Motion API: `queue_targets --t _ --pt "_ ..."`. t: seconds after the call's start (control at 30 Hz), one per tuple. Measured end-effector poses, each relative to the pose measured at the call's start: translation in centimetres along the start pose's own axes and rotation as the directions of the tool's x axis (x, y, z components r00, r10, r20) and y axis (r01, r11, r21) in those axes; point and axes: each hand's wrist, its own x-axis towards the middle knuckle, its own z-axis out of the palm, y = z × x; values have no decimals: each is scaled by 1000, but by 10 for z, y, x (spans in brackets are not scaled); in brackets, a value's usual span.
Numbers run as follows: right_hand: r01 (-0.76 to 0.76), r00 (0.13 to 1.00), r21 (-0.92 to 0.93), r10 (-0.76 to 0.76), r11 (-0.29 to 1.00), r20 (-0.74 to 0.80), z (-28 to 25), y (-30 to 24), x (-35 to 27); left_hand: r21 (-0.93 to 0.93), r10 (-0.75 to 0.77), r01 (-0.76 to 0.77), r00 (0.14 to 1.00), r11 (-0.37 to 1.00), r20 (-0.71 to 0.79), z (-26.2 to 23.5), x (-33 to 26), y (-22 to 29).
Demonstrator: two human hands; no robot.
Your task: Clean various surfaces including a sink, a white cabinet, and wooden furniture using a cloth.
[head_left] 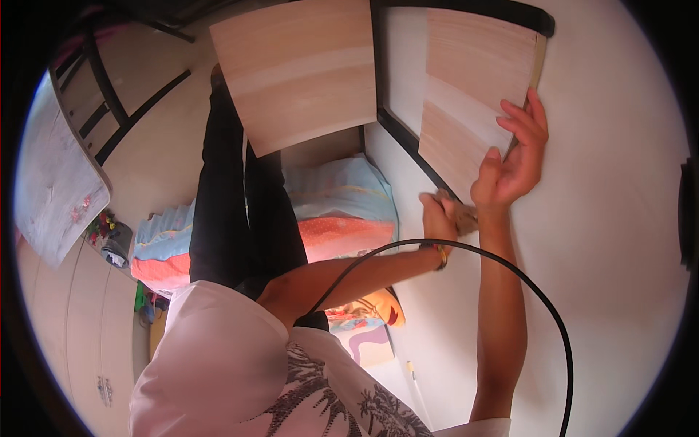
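Note:
My left hand [438, 218], with a bracelet at its wrist, is closed on a brown crumpled piece [467, 218], perhaps a cloth. That hand is at the lower end of a black frame bar [415, 149], against the pale wall. Higher up, my right hand [515, 156] touches the right edge of a wood-grain panel [473, 87]. Its fingers are spread and slightly bent, the thumb apart. A second wood-grain board [298, 73] juts out to the left of the same black frame, above my legs.
A black cable [542, 291] arches in front of my forearms. Below the board lies blue and orange bedding [342, 197]. Left are a grey-white tabletop [54, 175], black metal legs [109, 87] and a pale cabinet [80, 320]. The pale wall [604, 218] rises on the right.

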Motion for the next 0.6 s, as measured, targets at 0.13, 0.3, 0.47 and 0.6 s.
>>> queue_targets --t 0.13,0.3,0.47,0.6 --pt "-22 1000 31 23 999 -15 9 6 -2 -218 -99 71 988 973 -118 -1 62 15" --pt "-8 997 -37 5 999 -77 5 2 -7 -106 -71 56 988 993 -136 -2 44 10" --pt "46 999 32 -46 998 -8 13 -7 5 59 67 -62 993 996 -98 4 -27 -5" --pt "22 998 -96 -16 995 62 -7 -11 0 7 77 -83 951 997 298 -39 -27 -2"
